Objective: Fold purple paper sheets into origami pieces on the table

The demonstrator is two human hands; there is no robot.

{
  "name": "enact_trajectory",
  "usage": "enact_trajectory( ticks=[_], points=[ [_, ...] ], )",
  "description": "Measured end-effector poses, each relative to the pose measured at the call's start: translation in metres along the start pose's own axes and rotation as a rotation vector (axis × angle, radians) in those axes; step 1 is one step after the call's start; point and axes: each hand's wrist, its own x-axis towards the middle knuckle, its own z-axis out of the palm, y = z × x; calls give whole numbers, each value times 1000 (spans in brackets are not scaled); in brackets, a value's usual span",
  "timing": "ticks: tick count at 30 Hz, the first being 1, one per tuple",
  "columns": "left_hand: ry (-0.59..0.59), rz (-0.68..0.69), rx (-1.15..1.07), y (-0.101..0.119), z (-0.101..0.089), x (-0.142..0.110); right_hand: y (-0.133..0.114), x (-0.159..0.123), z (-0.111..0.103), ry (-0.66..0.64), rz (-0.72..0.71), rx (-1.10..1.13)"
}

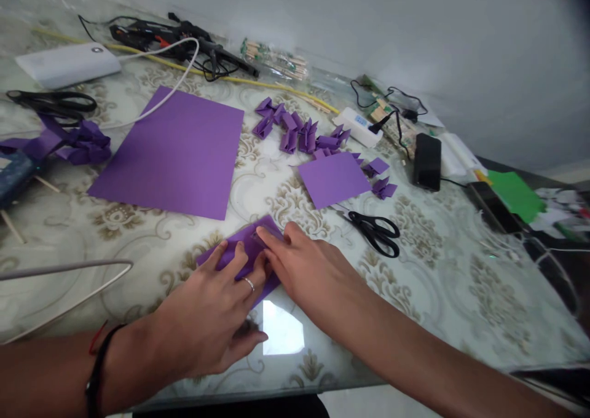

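Observation:
A small piece of purple paper (263, 228) lies on the table under both hands, and its lower edge sticks out below the fingers. My left hand (216, 313) rests over its left part with the fingers spread and the thumb off the paper. My right hand (299, 258) grips the paper from the right, index finger along its top, thumb and other fingers bent; their exact hold is partly covered. Black-handled scissors (375, 230) lie right of my right hand, their blades partly beneath a smaller purple sheet (334, 178). A large purple sheet (184, 153) is flat at upper left.
Several folded purple pieces (306, 135) are clustered behind the small sheet. A power strip (357, 127), a black phone (427, 161) and cables sit to the right. At left are a white power bank (69, 66), other scissors (50, 102) and a white cable (92, 263).

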Motion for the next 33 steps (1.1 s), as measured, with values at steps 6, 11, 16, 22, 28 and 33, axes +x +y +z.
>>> enact_trajectory(
  ticks=[6,11,16,22,28,33],
  points=[
    [-15,-18,-36,0,-2,1,-3,1,-1,49,20,48],
    [-42,7,-14,-1,-3,1,-6,6,-2,88,29,83],
    [-26,-11,-2,-1,0,-1,-3,17,-7,133,16,124],
    [-15,-44,-60,-2,1,-2,43,18,-8,178,-85,170],
    [-15,-88,-100,-3,-2,0,70,23,-16,211,-389,42],
    [-13,-92,-99,-3,1,-2,62,41,-29,212,-556,-156]
  ],
)
